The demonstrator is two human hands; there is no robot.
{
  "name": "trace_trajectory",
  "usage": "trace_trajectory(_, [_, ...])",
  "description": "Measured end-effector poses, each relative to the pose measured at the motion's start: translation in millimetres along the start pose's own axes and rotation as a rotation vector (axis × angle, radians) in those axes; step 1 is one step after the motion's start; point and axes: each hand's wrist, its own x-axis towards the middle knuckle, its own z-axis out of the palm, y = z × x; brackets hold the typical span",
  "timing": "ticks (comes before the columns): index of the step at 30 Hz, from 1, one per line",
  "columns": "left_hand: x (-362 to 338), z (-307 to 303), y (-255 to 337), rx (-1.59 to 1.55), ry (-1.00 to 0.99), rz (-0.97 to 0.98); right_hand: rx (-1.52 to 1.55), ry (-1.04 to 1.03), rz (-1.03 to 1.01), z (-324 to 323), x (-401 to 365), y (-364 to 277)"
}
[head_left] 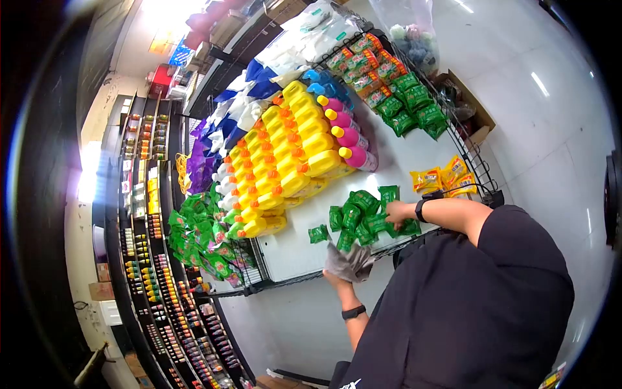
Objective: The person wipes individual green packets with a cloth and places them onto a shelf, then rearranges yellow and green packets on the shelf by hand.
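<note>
My left hand (337, 281), a dark band on its wrist, is closed on a bunched grey cloth (348, 262) at the shelf's front edge. Above and to its right, my right hand (398, 212) reaches down onto a loose heap of small green packets (353, 217). Its fingers are curled on a green packet (377, 223) at the right side of the heap; the fingertips are partly hidden. One green packet (318, 233) lies apart on the left. Yellow-orange packets (446, 175) lie just beyond my right forearm.
The white shelf (285, 256) has a black wire rim. Yellow jugs (285, 146) with orange caps stand in rows beside pink bottles (350, 137). More green packets (414, 104) and orange packets (367, 71) are stacked at the back. Green bags (201, 236) hang left; bottle-filled shelving (155, 259) stands beyond.
</note>
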Motion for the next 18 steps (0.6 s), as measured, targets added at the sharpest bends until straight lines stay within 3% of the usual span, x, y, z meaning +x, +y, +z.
trace_trajectory(3, [11, -7, 19, -0.735, -0.188, -0.438, -0.208, 0.115, 0.058, -15, -2, 13])
trace_trajectory(4, [14, -7, 26, -0.868, -0.206, -0.53, 0.056, 0.11, 0.165, -31, -30, -2])
trace_trajectory(6, [18, -5, 40, -1.043, -0.215, -0.658, 0.226, 0.165, 0.202, -67, -50, -15])
trace_trajectory(7, [22, -3, 47, -1.091, -0.215, -0.693, 0.126, 0.248, 0.219, -86, -40, 1])
trace_trajectory(8, [27, -2, 53, -1.125, -0.216, -0.721, 0.023, 0.329, 0.234, -107, -23, 22])
trace_trajectory(9, [31, 0, 58, -1.145, -0.217, -0.741, -0.151, 0.542, 0.156, -127, 0, 54])
trace_trajectory(11, [39, 1, 65, -1.224, -0.234, -0.73, -0.264, 0.812, 0.259, -187, -35, 41])
trace_trajectory(13, [44, 4, 71, -1.276, -0.276, -0.701, -0.637, 1.041, 0.484, -236, -49, 40])
trace_trajectory(16, [49, 17, 77, -1.327, -0.398, -0.66, -0.598, 1.03, 0.623, -292, -62, 65])
trace_trajectory(18, [51, 25, 83, -1.347, -0.501, -0.637, -0.66, 0.937, 0.605, -302, -78, 65])
